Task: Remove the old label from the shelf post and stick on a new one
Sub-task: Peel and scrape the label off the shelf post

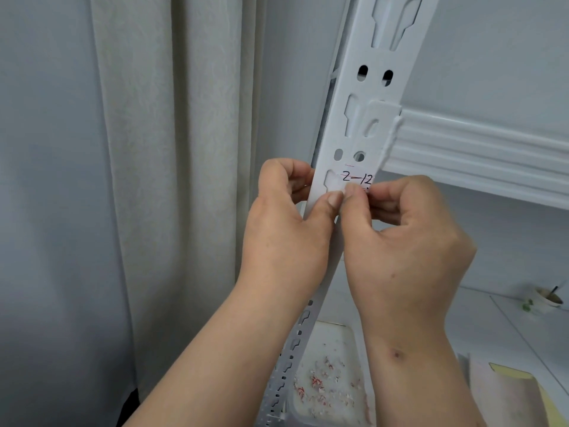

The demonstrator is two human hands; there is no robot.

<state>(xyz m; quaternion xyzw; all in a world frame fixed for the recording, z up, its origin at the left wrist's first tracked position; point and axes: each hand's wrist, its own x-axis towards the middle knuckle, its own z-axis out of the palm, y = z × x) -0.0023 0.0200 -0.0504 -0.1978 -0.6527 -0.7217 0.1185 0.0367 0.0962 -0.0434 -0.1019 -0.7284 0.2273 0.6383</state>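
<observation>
Both hands curled at shelf post (354, 124), left hand (286, 229) and right hand (406, 241) thumbs on label (357, 179); curtain (172, 149) left, scrap tray (326, 374) below.

Lower edge of label (357, 178) covered by thumbs of left hand (286, 238) and right hand (409, 241); only "2—12" readable, red marks around it too faint to read. Shelf post (366, 124) runs out of frame at top; a stretch hidden behind both hands. Left fingertips tucked behind post edge. Bits in tray (326, 383) below blurred, unidentifiable. Cup (545, 300) at right small, contents unclear. Yellow-edged sheet (520, 392) cut by bottom-right corner.
</observation>
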